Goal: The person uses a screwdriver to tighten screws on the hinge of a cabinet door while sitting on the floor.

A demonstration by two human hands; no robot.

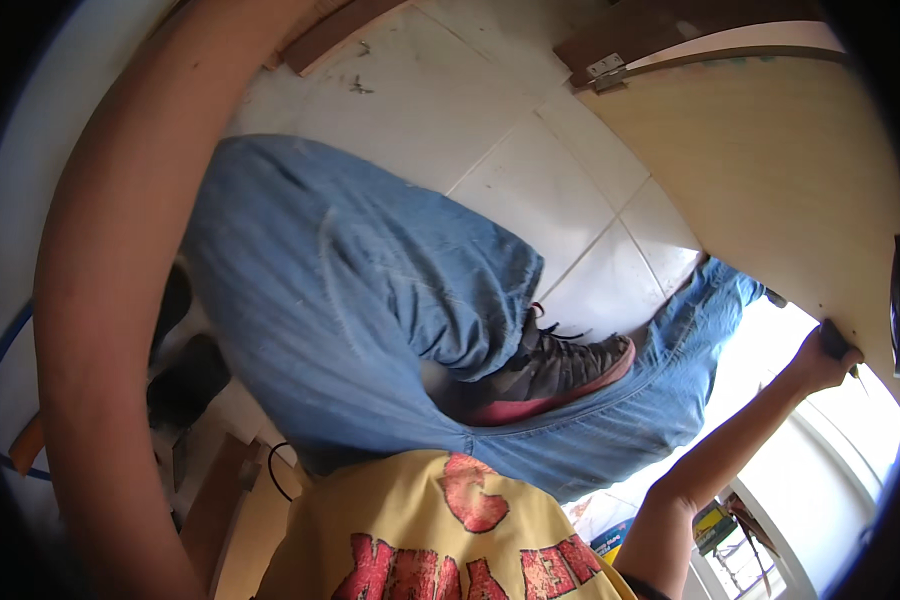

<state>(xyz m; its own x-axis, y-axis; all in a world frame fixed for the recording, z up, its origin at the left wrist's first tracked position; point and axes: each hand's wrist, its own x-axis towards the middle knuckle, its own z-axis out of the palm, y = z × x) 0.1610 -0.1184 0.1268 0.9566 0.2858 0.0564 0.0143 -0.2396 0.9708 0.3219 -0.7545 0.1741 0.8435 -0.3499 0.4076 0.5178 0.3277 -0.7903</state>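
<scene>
My right hand (822, 366) is at the right, closed round a small dark object (836, 340) whose kind I cannot make out. It is held against the edge of a pale wooden door panel (760, 160). A metal hinge (606, 70) joins that panel to a dark brown wooden strip (670, 35) at the top. My left arm (110, 300) rises along the left side and leaves the picture at the top, so the left hand and anything in it are hidden.
My legs in blue jeans (310, 260) and a dark shoe with a red sole (560, 375) rest on the white tiled floor (530, 180). A brown wooden piece (340, 35) lies at the top. Dark objects (190, 380) and a blue cable (5, 345) are at the left.
</scene>
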